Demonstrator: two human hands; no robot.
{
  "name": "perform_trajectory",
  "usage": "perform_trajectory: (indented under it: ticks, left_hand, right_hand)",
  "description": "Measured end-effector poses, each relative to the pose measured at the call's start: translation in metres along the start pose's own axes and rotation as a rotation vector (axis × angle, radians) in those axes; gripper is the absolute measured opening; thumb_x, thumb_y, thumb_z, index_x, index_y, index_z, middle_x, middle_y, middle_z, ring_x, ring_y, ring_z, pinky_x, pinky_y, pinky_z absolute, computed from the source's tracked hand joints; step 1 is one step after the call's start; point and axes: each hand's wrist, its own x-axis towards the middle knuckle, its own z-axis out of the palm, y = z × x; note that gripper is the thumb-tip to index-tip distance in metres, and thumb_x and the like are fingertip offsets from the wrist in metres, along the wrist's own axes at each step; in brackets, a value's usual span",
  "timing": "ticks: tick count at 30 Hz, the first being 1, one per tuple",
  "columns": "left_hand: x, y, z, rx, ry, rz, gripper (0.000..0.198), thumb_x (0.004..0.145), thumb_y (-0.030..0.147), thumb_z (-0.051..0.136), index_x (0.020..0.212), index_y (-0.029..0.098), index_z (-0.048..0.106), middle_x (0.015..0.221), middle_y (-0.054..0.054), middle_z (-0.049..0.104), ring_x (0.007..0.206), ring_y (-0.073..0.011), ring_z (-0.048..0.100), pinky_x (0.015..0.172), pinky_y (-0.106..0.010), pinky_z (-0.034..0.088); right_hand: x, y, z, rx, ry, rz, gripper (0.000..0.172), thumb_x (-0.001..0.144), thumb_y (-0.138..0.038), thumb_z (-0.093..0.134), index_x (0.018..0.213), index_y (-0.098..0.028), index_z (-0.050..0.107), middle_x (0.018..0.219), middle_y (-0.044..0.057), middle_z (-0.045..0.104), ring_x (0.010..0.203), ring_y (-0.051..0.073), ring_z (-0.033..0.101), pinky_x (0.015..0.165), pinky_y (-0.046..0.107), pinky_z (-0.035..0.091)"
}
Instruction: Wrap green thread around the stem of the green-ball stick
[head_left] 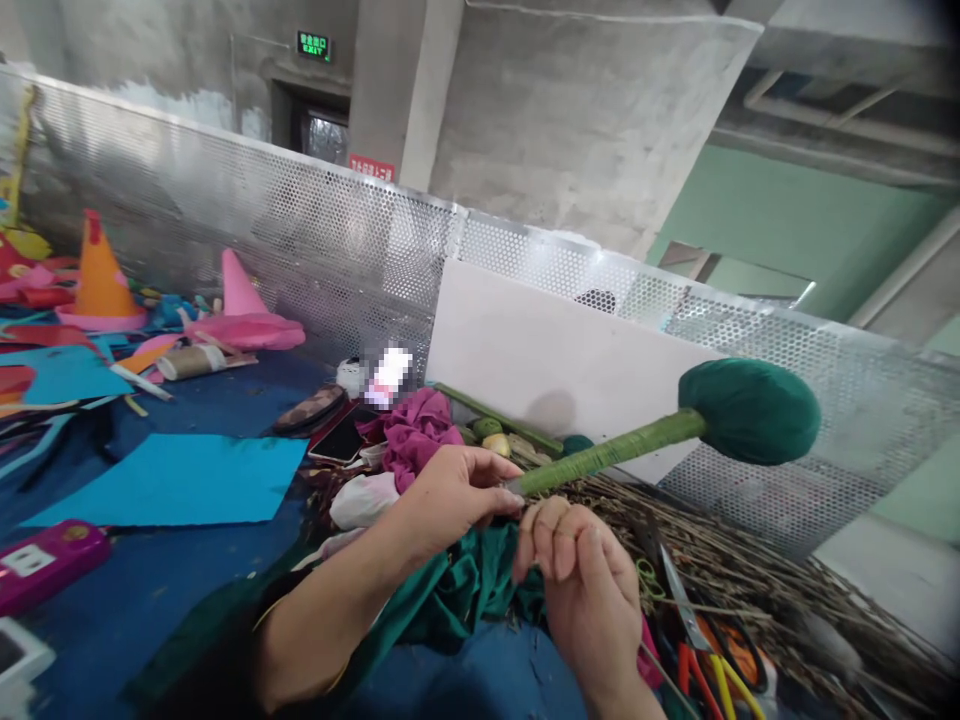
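Note:
My left hand (450, 500) is closed on the lower end of a stick wrapped in green tape or thread (619, 447). A rounded, dark green cloth-covered head (757, 412) tops the stick, which tilts up to the right. Just below the stick, my right hand (589, 580) has its fingers curled in; what they pinch, if anything, I cannot make out. Under both hands lies crumpled green cloth (465, 575). Purple cloth (420, 430) is bunched up behind my left hand.
Scissors (686, 600) and red- and yellow-handled tools (720, 685) lie right, beside a bundle of dry stalks (720, 545). Blue sheet (172, 480), magenta device (52, 565), and orange (105, 275) and pink (241, 290) cone hats are left. A perforated metal barrier (337, 260) stands behind.

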Motion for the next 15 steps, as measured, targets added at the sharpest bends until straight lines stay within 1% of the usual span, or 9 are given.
perform_trajectory:
  ticks: [2,4,5,8,11,13,15]
  left_hand:
    - [0.001,-0.003,0.003,-0.012,0.004,-0.007,0.029,0.061,0.010,0.072,0.090,0.009,0.067,0.050,0.006,0.059,0.041,-0.0046,0.043,0.042,-0.017,0.030]
    - [0.002,-0.005,0.005,-0.042,0.003,-0.027,0.030,0.062,0.010,0.070,0.091,0.009,0.066,0.052,0.004,0.062,0.040,-0.0047,0.044,0.041,-0.017,0.030]
    - [0.002,-0.006,0.006,-0.059,0.005,-0.034,0.029,0.062,0.009,0.070,0.090,0.009,0.066,0.052,0.003,0.064,0.040,-0.0047,0.043,0.041,-0.018,0.029]
    - [0.001,-0.006,0.009,-0.089,0.025,-0.030,0.024,0.063,0.011,0.069,0.086,0.008,0.066,0.052,0.001,0.065,0.037,-0.0041,0.040,0.040,-0.018,0.027]
    - [0.000,-0.004,0.010,-0.049,0.064,-0.019,0.021,0.065,0.013,0.069,0.086,0.008,0.067,0.053,0.001,0.066,0.037,-0.0037,0.038,0.040,-0.018,0.026]
    - [0.000,-0.005,0.010,0.015,0.085,-0.009,0.022,0.066,0.013,0.068,0.088,0.008,0.067,0.054,0.001,0.066,0.038,-0.0043,0.040,0.041,-0.018,0.029]
    - [0.002,-0.007,0.009,0.088,0.085,0.017,0.023,0.068,0.013,0.067,0.090,0.009,0.068,0.058,0.001,0.068,0.043,-0.0068,0.048,0.046,-0.020,0.037]
  right_hand:
    - [-0.002,0.004,0.003,-0.038,0.117,0.014,0.042,0.098,-0.031,0.043,0.058,-0.020,0.043,0.056,-0.003,0.039,0.051,0.012,0.040,0.046,0.023,0.034]
    - [-0.005,0.008,0.003,-0.153,0.226,-0.010,0.042,0.097,-0.030,0.047,0.056,-0.020,0.040,0.055,-0.004,0.036,0.051,0.011,0.035,0.047,0.024,0.030]
    - [-0.007,0.009,0.002,-0.206,0.254,-0.027,0.042,0.097,-0.030,0.048,0.057,-0.020,0.040,0.056,-0.004,0.035,0.052,0.011,0.034,0.048,0.024,0.030]
    - [-0.013,0.014,-0.001,-0.304,0.254,-0.051,0.041,0.098,-0.028,0.046,0.059,-0.020,0.040,0.057,-0.005,0.036,0.052,0.011,0.034,0.050,0.025,0.029]
    - [-0.015,0.017,-0.003,-0.389,0.255,-0.071,0.038,0.099,-0.027,0.045,0.061,-0.020,0.042,0.058,-0.005,0.036,0.052,0.011,0.034,0.049,0.025,0.029]
    - [-0.016,0.018,-0.002,-0.452,0.249,-0.083,0.037,0.099,-0.027,0.044,0.063,-0.021,0.042,0.058,-0.005,0.037,0.051,0.011,0.035,0.050,0.025,0.030]
    - [-0.015,0.017,-0.001,-0.512,0.222,-0.096,0.036,0.099,-0.027,0.043,0.063,-0.021,0.041,0.058,-0.004,0.037,0.052,0.011,0.037,0.051,0.025,0.032]
